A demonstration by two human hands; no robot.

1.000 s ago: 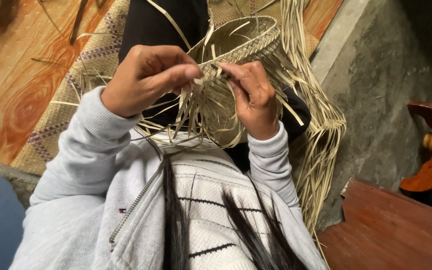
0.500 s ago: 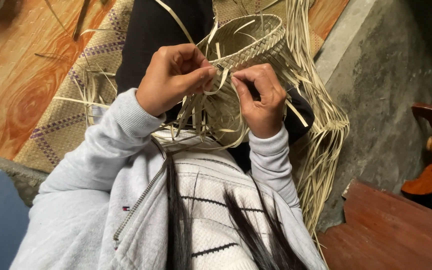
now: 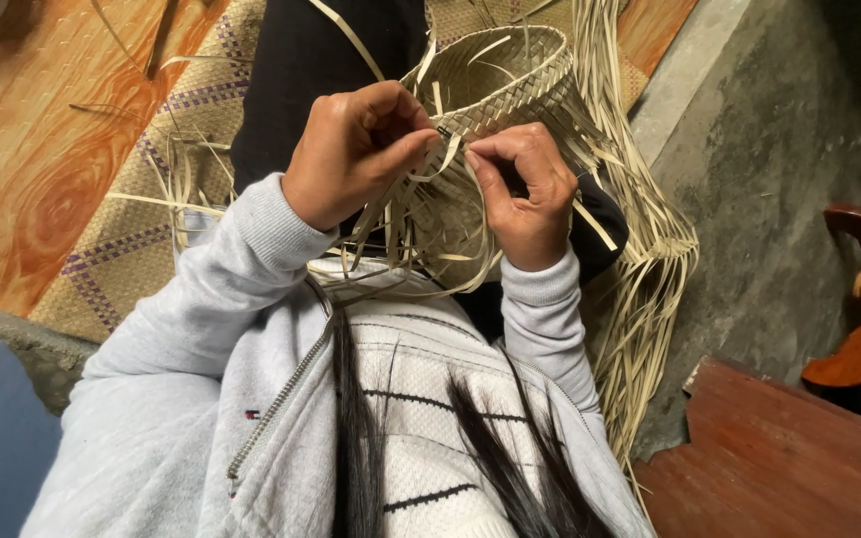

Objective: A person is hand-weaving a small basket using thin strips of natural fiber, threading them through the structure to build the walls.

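A half-woven straw basket (image 3: 510, 75) of pale flat strips rests on my lap, its open mouth facing away from me. My left hand (image 3: 356, 149) pinches a loose strip at the basket's near rim between thumb and fingers. My right hand (image 3: 520, 194) grips the rim just right of it, fingers curled on another strip. The two hands almost touch. Loose strip ends (image 3: 421, 234) hang down between my wrists.
A long bundle of straw strips (image 3: 650, 259) trails down the right side. A woven mat (image 3: 142, 239) lies on the wood-patterned floor (image 3: 42, 149) at left. A concrete wall (image 3: 749, 199) and reddish wooden furniture (image 3: 779, 458) stand at right.
Both hands have moved closer together at the basket rim, and the left hand has closed its pinch on a strip. The basket has shifted slightly with them.
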